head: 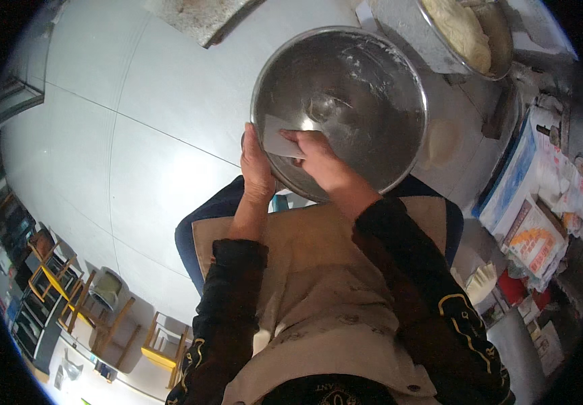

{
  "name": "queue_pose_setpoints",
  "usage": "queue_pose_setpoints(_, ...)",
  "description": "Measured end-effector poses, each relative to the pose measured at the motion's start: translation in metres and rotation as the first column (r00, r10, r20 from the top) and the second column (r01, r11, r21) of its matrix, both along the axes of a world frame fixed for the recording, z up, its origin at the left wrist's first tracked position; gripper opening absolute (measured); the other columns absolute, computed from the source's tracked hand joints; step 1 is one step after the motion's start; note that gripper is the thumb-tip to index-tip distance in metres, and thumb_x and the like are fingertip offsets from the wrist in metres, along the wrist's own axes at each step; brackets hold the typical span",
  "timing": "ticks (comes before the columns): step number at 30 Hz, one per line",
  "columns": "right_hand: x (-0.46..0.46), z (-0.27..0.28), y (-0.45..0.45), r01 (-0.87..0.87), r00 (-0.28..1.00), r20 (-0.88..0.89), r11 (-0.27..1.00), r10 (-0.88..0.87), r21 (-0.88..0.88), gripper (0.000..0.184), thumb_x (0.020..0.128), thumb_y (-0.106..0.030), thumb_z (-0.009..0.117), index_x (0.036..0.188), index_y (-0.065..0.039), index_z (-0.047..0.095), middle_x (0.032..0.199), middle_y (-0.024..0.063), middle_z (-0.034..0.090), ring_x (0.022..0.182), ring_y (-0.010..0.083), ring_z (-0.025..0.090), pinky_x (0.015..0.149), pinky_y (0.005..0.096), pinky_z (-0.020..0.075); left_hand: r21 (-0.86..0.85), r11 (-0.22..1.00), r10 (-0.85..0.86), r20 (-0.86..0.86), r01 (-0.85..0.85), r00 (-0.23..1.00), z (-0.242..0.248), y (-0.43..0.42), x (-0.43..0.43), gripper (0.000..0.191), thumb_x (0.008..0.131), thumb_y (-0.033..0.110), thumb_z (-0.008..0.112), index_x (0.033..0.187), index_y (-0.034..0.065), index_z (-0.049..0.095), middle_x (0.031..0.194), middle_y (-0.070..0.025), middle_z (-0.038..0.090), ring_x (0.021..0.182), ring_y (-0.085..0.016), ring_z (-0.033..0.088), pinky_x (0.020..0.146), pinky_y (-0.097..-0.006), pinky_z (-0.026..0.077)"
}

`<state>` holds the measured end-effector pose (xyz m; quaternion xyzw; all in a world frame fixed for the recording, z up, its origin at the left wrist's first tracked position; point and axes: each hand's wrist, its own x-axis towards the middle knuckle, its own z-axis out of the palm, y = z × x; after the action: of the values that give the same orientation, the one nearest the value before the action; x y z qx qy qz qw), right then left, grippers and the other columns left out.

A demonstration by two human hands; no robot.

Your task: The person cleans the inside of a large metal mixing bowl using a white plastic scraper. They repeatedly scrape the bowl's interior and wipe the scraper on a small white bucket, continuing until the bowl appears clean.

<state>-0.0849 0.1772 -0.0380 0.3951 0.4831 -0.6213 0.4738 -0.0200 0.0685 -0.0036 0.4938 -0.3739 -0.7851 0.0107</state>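
In front of me is a large round metal bowl [372, 131], with white flour-like residue along its far inner wall. My left hand [257, 164] grips the bowl's rim on the left, its thumb side along the edge. Inside the bowl, my right hand [311, 147] pinches a flat, pale dough scraper [277, 139]. The scraper lies against the inner wall close to my left hand. What the bowl rests on is hidden beneath it.
Pale dough [461, 35] sits in another metal bowl [504, 55] at the upper right. Printed bags [534, 238] are piled on the right. Wooden chairs [162, 349] stand at the lower left. A worn, light-coloured slab [195, 20] is at the top.
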Motion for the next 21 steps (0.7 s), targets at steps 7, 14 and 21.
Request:
queue_pose_setpoints(7, -0.050, 0.085, 0.160, -0.069, 0.553, -0.808, 0.978, 0.202, 0.197, 0.024, 0.095, -0.019, 0.065, 0.114, -0.003, 0.067, 0.102, 0.0041, 0.069, 0.089, 0.0139, 0.066, 0.080, 0.0281, 0.0519, -0.177, 0.971, -0.180, -0.083, 0.164, 0.980, -0.001, -0.009, 0.000, 0.070, 0.100, 0.057, 0.049, 0.136, -0.0026, 0.054, 0.127, -0.0159, 0.060, 0.115, -0.025, 0.056, 0.099, -0.0385, 0.045)
queue_pose_setpoints(14, -0.085, 0.118, 0.360, 0.330, 0.495, -0.823, 0.815, 0.280, 0.476, 0.033, 0.086, -0.004, 0.068, 0.119, 0.000, 0.064, 0.105, 0.0090, 0.070, 0.091, 0.0205, 0.067, 0.082, 0.0350, 0.0531, -0.401, 0.900, -0.208, -0.053, 0.170, 0.977, -0.014, -0.004, -0.014, 0.062, 0.098, 0.051, 0.058, 0.124, -0.0050, 0.060, 0.113, -0.0118, 0.066, 0.099, -0.020, 0.061, 0.089, -0.0326, 0.048)
queue_pose_setpoints(21, -0.058, -0.033, 0.450, 0.433, 0.606, -0.698, 0.579, 0.381, 0.691, 0.026, 0.086, -0.003, 0.067, 0.111, 0.001, 0.063, 0.108, 0.0194, 0.068, 0.098, 0.0274, 0.067, 0.087, 0.0352, 0.0512, -0.434, 0.879, -0.208, 0.026, 0.199, 0.978, -0.017, -0.006, -0.011, 0.065, 0.098, 0.055, 0.057, 0.126, -0.0038, 0.061, 0.115, -0.0126, 0.066, 0.101, -0.023, 0.063, 0.090, -0.0334, 0.049)
